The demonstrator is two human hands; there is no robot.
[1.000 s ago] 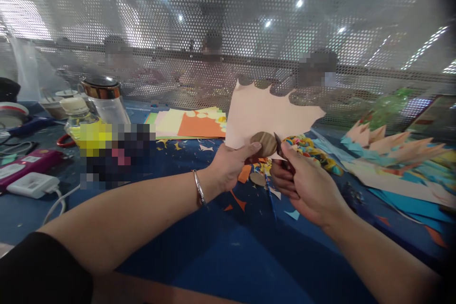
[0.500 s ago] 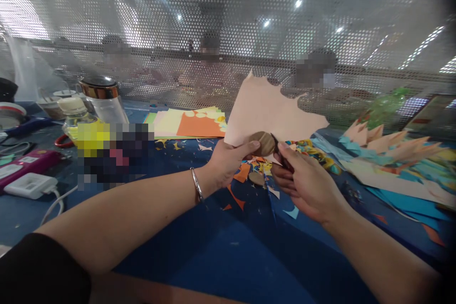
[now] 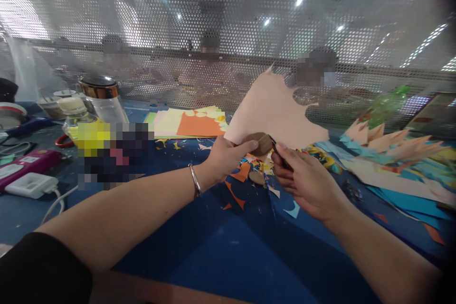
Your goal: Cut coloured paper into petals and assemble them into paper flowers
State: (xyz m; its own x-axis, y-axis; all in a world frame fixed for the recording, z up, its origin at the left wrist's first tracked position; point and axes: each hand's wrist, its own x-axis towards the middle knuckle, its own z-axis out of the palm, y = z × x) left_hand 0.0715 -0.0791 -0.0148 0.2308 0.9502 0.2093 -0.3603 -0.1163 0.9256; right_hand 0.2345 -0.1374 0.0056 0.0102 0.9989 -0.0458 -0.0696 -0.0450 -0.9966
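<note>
Peach paper sheet (image 3: 274, 111) held up over the counter (image 3: 221, 247), scissors (image 3: 272, 141) at its lower edge.

The left hand (image 3: 223, 156) pinches the sheet's bottom corner together with a small brown round piece (image 3: 258, 143), thumb on top, its grip closed on both. The right hand (image 3: 306, 183) is wrapped around the scissors, fingers curled tight on the handles; the blades point at the brown piece, and how far they gape is too small to tell. The sheet's top edge is already scalloped with cut-outs, and scraps (image 3: 249, 173) litter the blue counter below, so much cutting looks done, though most of the sheet remains whole. A stack of coloured sheets (image 3: 188, 123) lies behind.
</note>
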